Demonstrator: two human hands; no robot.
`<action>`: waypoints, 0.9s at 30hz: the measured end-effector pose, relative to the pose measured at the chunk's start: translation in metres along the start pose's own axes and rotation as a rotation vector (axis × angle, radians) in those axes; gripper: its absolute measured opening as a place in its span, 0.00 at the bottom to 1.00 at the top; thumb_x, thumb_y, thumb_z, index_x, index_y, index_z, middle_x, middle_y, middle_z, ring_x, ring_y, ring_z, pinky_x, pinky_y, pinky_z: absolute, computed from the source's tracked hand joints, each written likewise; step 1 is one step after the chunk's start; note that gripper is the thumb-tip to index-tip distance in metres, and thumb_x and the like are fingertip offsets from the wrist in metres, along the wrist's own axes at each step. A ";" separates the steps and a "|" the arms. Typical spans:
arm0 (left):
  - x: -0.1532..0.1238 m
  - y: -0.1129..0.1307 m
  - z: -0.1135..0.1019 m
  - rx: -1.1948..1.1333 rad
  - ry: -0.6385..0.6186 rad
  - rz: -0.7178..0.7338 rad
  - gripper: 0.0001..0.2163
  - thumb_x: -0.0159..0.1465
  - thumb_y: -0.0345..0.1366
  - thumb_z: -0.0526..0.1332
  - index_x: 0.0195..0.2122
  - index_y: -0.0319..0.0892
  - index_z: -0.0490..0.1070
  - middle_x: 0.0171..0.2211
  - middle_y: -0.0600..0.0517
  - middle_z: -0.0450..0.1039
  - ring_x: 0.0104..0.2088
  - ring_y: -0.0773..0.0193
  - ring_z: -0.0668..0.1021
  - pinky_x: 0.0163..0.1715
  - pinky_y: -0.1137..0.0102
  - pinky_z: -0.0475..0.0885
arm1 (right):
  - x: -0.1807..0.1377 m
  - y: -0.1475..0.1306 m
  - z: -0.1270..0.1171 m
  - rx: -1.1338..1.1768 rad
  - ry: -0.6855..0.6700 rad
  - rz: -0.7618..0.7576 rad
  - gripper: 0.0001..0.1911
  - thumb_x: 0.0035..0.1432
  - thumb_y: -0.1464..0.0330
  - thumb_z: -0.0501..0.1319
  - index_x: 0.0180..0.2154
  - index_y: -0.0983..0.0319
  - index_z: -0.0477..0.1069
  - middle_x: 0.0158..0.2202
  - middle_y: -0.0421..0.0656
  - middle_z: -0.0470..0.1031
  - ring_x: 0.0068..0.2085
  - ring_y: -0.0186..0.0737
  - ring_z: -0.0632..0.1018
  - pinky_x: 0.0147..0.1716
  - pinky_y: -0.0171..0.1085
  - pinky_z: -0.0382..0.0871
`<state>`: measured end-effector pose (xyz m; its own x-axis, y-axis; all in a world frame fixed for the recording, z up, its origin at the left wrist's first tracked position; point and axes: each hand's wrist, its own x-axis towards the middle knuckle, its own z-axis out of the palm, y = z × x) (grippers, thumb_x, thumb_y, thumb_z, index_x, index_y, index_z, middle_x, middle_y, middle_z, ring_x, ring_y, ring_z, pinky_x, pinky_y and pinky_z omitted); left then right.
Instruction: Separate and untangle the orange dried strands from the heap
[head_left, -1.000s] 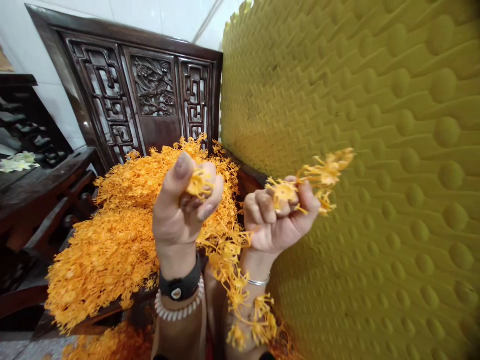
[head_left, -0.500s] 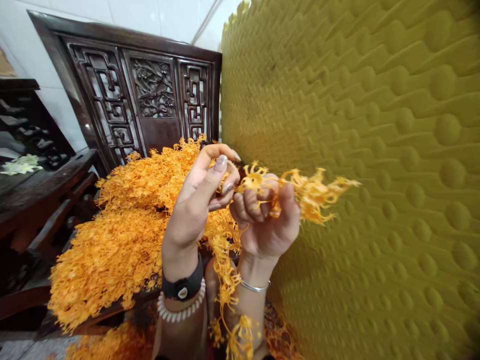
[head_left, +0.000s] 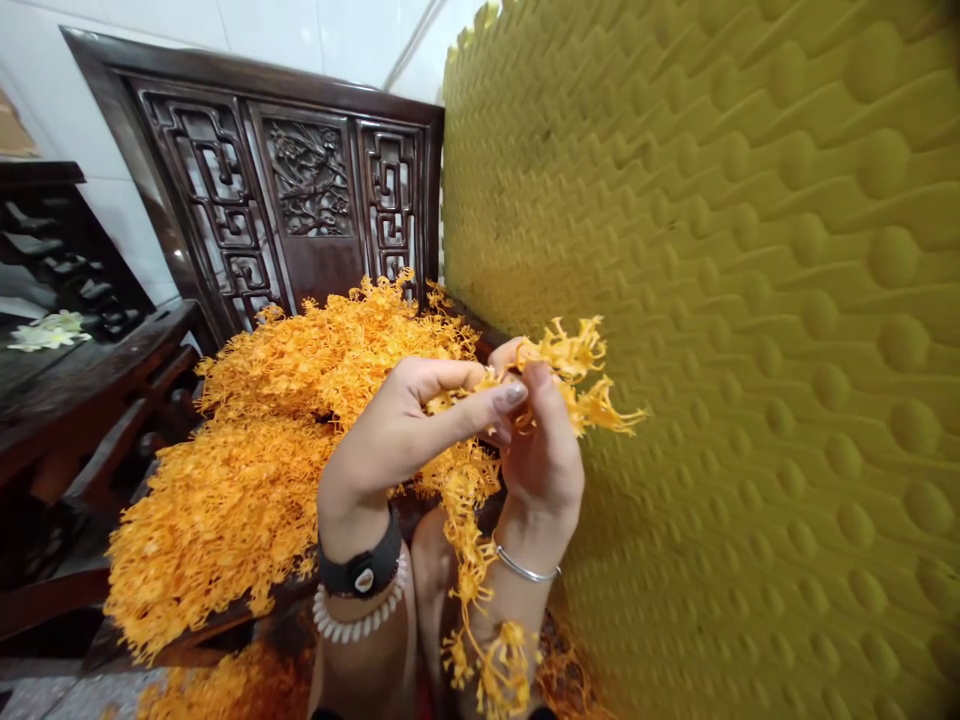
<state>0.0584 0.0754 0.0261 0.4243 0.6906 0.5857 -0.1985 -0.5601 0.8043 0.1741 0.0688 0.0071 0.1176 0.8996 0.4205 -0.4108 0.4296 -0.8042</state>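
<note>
My left hand [head_left: 405, 435] and my right hand [head_left: 541, 440] meet in front of me, both pinched on a string of small orange flower pieces [head_left: 574, 375]. The left thumb and forefinger press the strand against the right hand's fingers. The bunch sticks up and to the right of the right hand, close to a big yellow embossed foam sheet [head_left: 750, 350]. The rest of the strand hangs down between my wrists [head_left: 480, 600]. A black band and a white bead bracelet sit on my left wrist, a thin silver bangle on my right.
A large heap of the same orange flower pieces [head_left: 247, 470] lies on a dark carved wooden bench [head_left: 300, 190] behind my hands. Dark wooden furniture [head_left: 67, 380] with pale flowers [head_left: 45, 330] stands at the left. The yellow foam fills the right side.
The hands, apart a second ago, have come together. The left hand let go its own small piece and now pinches the strand held by the right hand, whose bunch has moved left.
</note>
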 end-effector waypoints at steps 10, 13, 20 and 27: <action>0.002 -0.004 -0.003 0.127 -0.060 0.037 0.12 0.64 0.38 0.55 0.25 0.40 0.70 0.21 0.56 0.63 0.21 0.73 0.64 0.21 0.76 0.60 | -0.004 0.002 -0.014 -0.113 0.171 -0.044 0.06 0.47 0.62 0.63 0.24 0.58 0.72 0.23 0.36 0.71 0.25 0.30 0.70 0.24 0.31 0.69; 0.007 -0.004 0.008 0.164 -0.014 0.033 0.12 0.64 0.40 0.54 0.26 0.41 0.66 0.22 0.57 0.61 0.23 0.72 0.64 0.22 0.75 0.61 | 0.001 0.005 -0.011 -0.093 0.274 -0.101 0.08 0.46 0.61 0.64 0.25 0.58 0.72 0.25 0.36 0.71 0.25 0.29 0.71 0.23 0.30 0.68; 0.018 -0.012 0.031 -0.043 0.055 0.044 0.20 0.63 0.44 0.54 0.17 0.40 0.62 0.15 0.56 0.59 0.19 0.73 0.64 0.19 0.74 0.60 | 0.009 -0.003 -0.012 -0.032 0.128 -0.165 0.22 0.55 0.57 0.57 0.17 0.60 0.53 0.12 0.31 0.48 0.13 0.26 0.51 0.12 0.30 0.52; 0.020 -0.013 0.036 0.104 0.234 0.047 0.15 0.59 0.47 0.59 0.24 0.42 0.64 0.17 0.57 0.65 0.19 0.71 0.68 0.20 0.73 0.62 | 0.011 -0.001 -0.018 -0.062 0.090 -0.115 0.19 0.52 0.57 0.59 0.19 0.60 0.57 0.15 0.32 0.51 0.16 0.26 0.53 0.14 0.30 0.48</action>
<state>0.1012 0.0800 0.0243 0.1987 0.7428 0.6394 -0.1164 -0.6299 0.7679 0.1919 0.0801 0.0052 0.2421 0.8462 0.4746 -0.3332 0.5320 -0.7784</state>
